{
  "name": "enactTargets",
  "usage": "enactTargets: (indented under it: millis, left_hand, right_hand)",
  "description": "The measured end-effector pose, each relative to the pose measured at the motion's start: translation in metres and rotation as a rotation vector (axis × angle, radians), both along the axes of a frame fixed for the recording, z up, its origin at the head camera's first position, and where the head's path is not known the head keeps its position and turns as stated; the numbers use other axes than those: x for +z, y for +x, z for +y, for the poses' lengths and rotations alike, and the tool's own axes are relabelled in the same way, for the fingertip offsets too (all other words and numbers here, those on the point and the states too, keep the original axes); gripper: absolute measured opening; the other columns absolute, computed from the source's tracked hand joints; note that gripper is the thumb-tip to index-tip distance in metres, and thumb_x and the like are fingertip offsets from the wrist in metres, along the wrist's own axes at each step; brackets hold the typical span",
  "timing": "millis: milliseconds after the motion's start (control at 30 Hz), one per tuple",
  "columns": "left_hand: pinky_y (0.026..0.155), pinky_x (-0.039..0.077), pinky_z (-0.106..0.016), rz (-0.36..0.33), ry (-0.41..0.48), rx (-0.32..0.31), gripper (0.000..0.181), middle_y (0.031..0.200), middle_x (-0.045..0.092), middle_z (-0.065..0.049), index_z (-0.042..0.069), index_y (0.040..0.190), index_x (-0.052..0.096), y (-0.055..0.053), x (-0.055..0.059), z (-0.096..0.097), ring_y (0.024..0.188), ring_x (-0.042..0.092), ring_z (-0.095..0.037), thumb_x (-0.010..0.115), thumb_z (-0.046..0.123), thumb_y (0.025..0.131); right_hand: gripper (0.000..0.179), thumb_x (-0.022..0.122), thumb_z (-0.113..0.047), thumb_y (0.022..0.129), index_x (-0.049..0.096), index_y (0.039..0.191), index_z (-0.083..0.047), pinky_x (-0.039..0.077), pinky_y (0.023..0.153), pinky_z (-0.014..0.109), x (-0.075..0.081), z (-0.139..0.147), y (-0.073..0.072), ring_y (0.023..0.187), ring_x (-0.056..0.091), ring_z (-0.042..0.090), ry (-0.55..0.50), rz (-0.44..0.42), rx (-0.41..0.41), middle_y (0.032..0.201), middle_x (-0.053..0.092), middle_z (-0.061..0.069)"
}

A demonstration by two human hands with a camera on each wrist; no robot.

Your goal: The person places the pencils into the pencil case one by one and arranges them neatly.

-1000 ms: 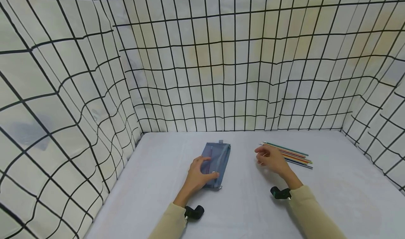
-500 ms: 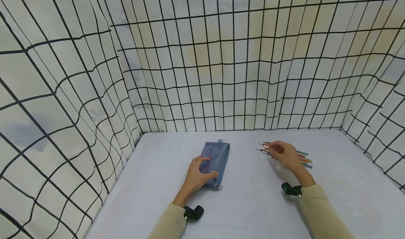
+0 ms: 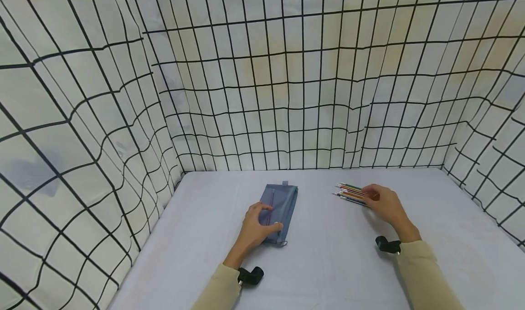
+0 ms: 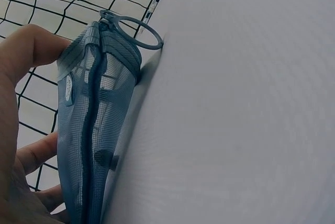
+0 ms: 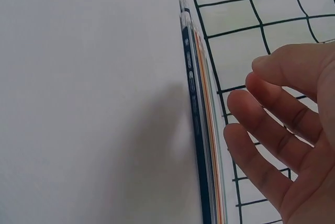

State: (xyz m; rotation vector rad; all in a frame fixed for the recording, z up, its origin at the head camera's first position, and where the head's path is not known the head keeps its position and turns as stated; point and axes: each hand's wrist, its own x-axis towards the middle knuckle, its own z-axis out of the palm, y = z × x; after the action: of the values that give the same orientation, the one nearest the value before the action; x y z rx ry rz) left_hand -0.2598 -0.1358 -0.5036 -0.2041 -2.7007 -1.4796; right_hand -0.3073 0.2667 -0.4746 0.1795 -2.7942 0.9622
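A blue mesh zip pencil case [image 3: 287, 205] lies left of centre in the head view, with a thin purple line showing on its upper face. My left hand [image 3: 255, 228] rests on it, thumb and index finger spread over its top. In the left wrist view the zipper of the case [image 4: 91, 130] and a pull ring [image 4: 141, 33] are visible. My right hand [image 3: 387, 205] hovers over a bundle of slim coloured pencils [image 3: 348, 193], covering their right part. In the right wrist view its fingers [image 5: 251, 109] are loosely bent, apart from the pencils [image 5: 196, 103], and hold nothing.
A white table [image 3: 311, 264] carries the things. Black grid netting over pale sheeting [image 3: 303, 86] rises behind the table and along both sides. Each wrist wears a small black camera, such as the left wrist camera [image 3: 251, 276].
My right hand has moved right along the pencils, uncovering their left ends. My left hand and the pencil case have stayed in place.
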Motion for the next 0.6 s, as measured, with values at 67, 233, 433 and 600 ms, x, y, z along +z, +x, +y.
enactTargets:
  millis: [67,233,433,600]
  left_hand:
    - [0.114,0.033,-0.068,0.000,0.001,-0.002,0.058,0.162,0.035,-0.020,0.015,0.127,0.064,0.000,0.000,0.000,0.150,0.031,-0.047,0.081,0.042,0.078]
    - [0.113,0.034,-0.068,0.001,0.004,-0.009,0.059,0.162,0.035,-0.020,0.015,0.127,0.064,0.001,0.001,-0.001,0.150,0.031,-0.047,0.082,0.043,0.078]
    - [0.114,0.034,-0.066,-0.010,-0.003,0.001,0.065,0.162,0.035,-0.017,0.017,0.128,0.062,0.001,0.001,0.000,0.150,0.031,-0.045,0.085,0.047,0.075]
    - [0.114,0.034,-0.068,-0.012,-0.017,-0.002,0.073,0.163,0.034,-0.018,0.017,0.132,0.060,0.000,0.002,0.000,0.150,0.032,-0.046,0.087,0.050,0.072]
  right_hand:
    - [0.029,0.064,-0.014,0.097,0.067,0.123,-0.001,0.052,0.078,0.040,0.000,0.003,0.001,0.101,0.067,0.034,0.000,-0.009,-0.007,0.111,0.072,0.021]
    - [0.030,0.065,-0.014,0.097,0.066,0.123,0.000,0.053,0.077,0.040,0.000,0.008,0.002,0.102,0.067,0.035,0.000,-0.042,-0.024,0.112,0.071,0.022]
    - [0.029,0.064,-0.011,0.095,0.066,0.121,0.002,0.055,0.081,0.048,0.002,0.011,0.005,0.102,0.067,0.037,0.036,-0.056,-0.013,0.112,0.071,0.023]
    - [0.028,0.065,-0.009,0.093,0.068,0.119,0.001,0.055,0.081,0.049,-0.001,0.015,0.005,0.101,0.067,0.036,0.069,-0.078,0.003,0.111,0.071,0.023]
